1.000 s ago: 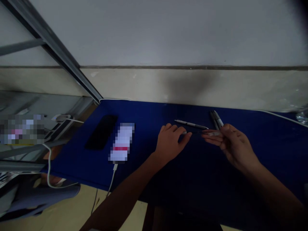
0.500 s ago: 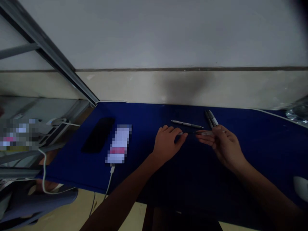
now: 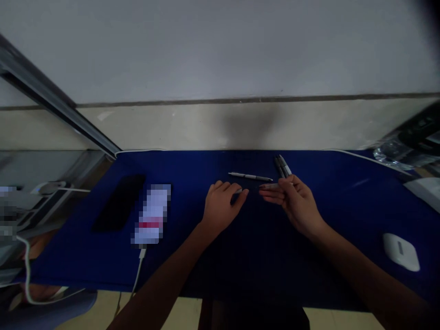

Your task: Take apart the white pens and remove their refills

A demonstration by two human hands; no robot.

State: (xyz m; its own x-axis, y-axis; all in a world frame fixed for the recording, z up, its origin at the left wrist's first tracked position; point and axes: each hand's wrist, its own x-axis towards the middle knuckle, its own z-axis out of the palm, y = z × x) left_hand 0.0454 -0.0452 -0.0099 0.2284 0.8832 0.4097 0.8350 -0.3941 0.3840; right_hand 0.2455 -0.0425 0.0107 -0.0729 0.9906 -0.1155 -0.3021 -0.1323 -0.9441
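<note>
Above the blue tabletop, my left hand is closed, thumb and fingers pinching a small pale piece, mostly hidden. Facing it, my right hand grips a slim pale pen part with its tip end pointing left. A narrow gap separates the two hands; anything thin and dark in it is too dim to make out. Just beyond them lies a white pen with dark ends. Two more pens rest side by side past my right fingers.
To the left are a lit phone on a charging cable and a dark flat device. A white earbud case sits at the right, a clear plastic bottle behind it. The wall borders the far edge.
The camera view has turned right, so everything appears shifted left and the earbud case shows whole. Both hands keep nearly the same hold and spacing.
</note>
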